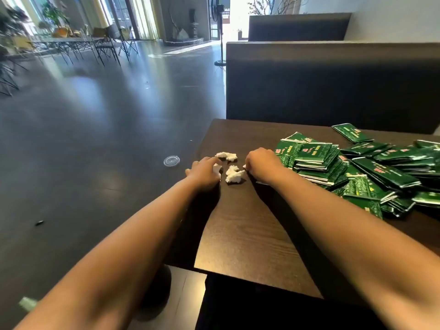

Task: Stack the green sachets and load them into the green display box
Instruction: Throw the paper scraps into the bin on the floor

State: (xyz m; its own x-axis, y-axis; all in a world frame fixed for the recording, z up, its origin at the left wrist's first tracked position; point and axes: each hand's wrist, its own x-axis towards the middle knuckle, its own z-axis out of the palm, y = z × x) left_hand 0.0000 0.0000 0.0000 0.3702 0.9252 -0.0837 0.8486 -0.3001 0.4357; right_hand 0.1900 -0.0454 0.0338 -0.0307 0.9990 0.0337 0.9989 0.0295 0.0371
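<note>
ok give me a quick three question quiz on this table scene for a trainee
1. True or false: the green display box stands on the dark wooden table.
2. Which lies between the left hand and right hand? A) crumpled white paper scraps B) green foil sachets C) a pen
3. What round thing lies on the floor left of the table?

Key
1. False: no box is in view.
2. A. The sachets are heaped to the right of the right hand.
3. A clear plastic lid.
</note>
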